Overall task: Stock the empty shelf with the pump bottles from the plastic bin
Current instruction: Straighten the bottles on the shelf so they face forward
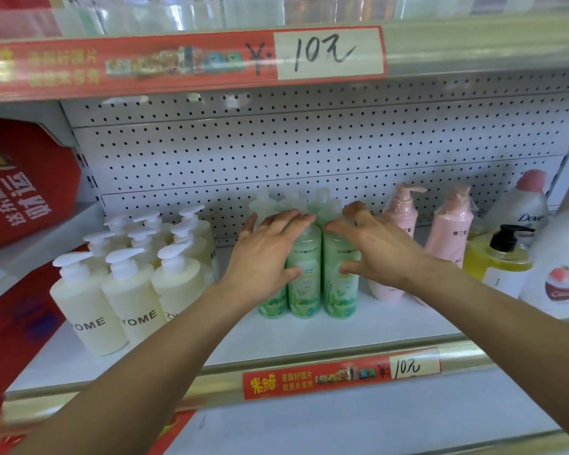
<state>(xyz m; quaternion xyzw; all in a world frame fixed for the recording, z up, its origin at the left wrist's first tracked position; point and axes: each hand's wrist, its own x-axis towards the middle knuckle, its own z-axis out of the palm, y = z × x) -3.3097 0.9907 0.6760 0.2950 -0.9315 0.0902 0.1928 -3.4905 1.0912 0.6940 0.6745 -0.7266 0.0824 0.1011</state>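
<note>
shelf (pixel 276 336) | both hands (pixel 266 254) (pixel 380 249) spread, flanking green pump bottles (pixel 304 274) | cream bottles (pixel 128 290) left

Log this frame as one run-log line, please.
phase: arranging | left hand and right hand: open, pressing green pump bottles together | shelf: cream bottles left, pink bottles right | bin: unseen
</note>
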